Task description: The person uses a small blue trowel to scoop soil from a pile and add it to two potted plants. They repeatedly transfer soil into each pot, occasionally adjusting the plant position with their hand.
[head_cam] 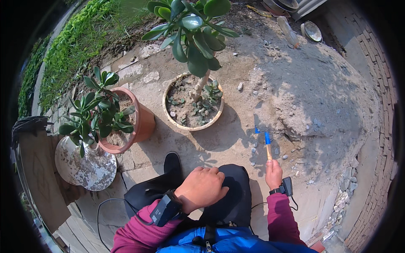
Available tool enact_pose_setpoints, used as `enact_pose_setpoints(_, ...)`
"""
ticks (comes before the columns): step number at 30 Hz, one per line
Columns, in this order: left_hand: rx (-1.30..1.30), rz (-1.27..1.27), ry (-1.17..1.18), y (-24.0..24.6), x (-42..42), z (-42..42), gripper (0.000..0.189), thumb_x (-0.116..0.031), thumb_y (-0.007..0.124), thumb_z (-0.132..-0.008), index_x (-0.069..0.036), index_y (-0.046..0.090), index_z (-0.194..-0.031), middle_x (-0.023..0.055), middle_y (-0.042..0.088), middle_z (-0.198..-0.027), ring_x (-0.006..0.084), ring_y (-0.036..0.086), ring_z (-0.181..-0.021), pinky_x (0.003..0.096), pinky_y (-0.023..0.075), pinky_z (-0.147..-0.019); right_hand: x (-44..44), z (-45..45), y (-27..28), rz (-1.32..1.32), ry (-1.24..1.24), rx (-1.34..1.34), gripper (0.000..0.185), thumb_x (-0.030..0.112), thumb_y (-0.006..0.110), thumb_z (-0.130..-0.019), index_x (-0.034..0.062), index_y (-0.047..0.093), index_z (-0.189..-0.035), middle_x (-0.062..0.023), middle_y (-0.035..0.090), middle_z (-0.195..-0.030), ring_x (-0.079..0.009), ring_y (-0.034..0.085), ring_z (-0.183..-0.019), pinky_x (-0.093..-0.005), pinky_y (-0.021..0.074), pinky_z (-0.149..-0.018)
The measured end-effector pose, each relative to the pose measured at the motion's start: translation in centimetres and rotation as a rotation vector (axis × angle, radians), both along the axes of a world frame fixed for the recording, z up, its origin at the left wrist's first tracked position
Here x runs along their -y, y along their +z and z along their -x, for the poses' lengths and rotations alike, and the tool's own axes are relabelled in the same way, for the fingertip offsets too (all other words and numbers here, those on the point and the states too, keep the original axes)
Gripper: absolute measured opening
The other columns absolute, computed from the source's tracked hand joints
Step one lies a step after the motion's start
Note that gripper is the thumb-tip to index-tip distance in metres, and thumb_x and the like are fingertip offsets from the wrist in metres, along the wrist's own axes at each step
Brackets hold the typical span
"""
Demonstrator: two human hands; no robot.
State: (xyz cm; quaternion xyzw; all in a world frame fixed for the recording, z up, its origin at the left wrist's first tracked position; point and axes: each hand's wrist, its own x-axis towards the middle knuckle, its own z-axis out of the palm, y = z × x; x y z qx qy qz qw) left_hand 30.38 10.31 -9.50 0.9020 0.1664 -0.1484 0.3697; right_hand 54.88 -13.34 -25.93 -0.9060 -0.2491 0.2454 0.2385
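Note:
My right hand (274,174) grips the wooden handle of a small garden tool (268,144) with blue metal parts; its head is at the sandy soil (284,107), and its exact shape is unclear. Over my knees hangs my left hand (202,188), back up, fingers curled and partly hidden; nothing shows in it. Ahead of me stands a round, pale-rimmed pot (193,128) holding soil, a thick-stemmed jade plant (202,38) and small succulents. To its left, a terracotta-coloured pot (144,123) holds another jade plant (104,110).
A stained white round lid or board (85,164) lies beside the left pot. A plastic bottle (288,31), a round dish (312,31) and stacked bowls (281,4) are at the upper right. Stones (345,186) line the right edge; grass (79,47) grows upper left.

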Motion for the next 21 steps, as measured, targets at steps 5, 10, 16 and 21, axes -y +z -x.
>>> enact_pose_setpoints(5, -0.002, 0.0, 0.012, 0.6, 0.6, 0.2, 0.038, -0.037, 0.061, -0.094, -0.001, 0.068, -0.094, 0.0165, 0.068, -0.095, 0.0328, 0.069, -0.093, 0.0424, 0.0518, -0.085, -3.0, 1.2, 5.2, 0.037, 0.328, -0.196, 0.035, 0.034, 0.053, -0.104, 0.0026, 0.061, -0.092, -0.0185, 0.061, -0.069, -0.0389, 0.063, -0.066, -0.0464, 0.0463, -0.059)
enact_pose_setpoints(10, 0.017, -0.006, 0.067, 0.8, 1.1, 1.0, 0.038, -0.038, 0.062, -0.092, -0.001, 0.067, -0.092, 0.016, 0.067, -0.091, 0.0338, 0.068, -0.09, 0.0435, 0.0514, -0.082, -10.9, 5.1, 4.9, -0.026, 0.541, -0.395, 0.037, 0.035, 0.053, -0.104, 0.0018, 0.062, -0.09, -0.0199, 0.062, -0.07, -0.0398, 0.063, -0.068, -0.0469, 0.0471, -0.06)
enact_pose_setpoints(16, 0.012, 0.015, 0.098, 1.0, 1.6, 1.4, 0.038, -0.039, 0.063, -0.092, -0.001, 0.068, -0.094, 0.0161, 0.067, -0.091, 0.0341, 0.068, -0.09, 0.0441, 0.0512, -0.081, -20.1, 12.3, 1.1, -0.118, 0.493, -0.378, 0.041, 0.036, 0.05, -0.104, 0.0, 0.063, -0.088, -0.0211, 0.066, -0.076, -0.0405, 0.064, -0.073, -0.0494, 0.049, -0.064)
enact_pose_setpoints(21, 0.018, -0.007, 0.095, 1.4, 1.5, 2.0, 0.039, -0.038, 0.064, -0.092, 0.0, 0.067, -0.097, 0.0165, 0.067, -0.092, 0.034, 0.068, -0.089, 0.0443, 0.051, -0.081, -18.1, 13.6, 2.7, -0.019, 0.557, -0.227, 0.041, 0.037, 0.05, -0.105, 0.0009, 0.062, -0.09, -0.02, 0.064, -0.072, -0.0404, 0.062, -0.066, -0.0477, 0.0484, -0.061)
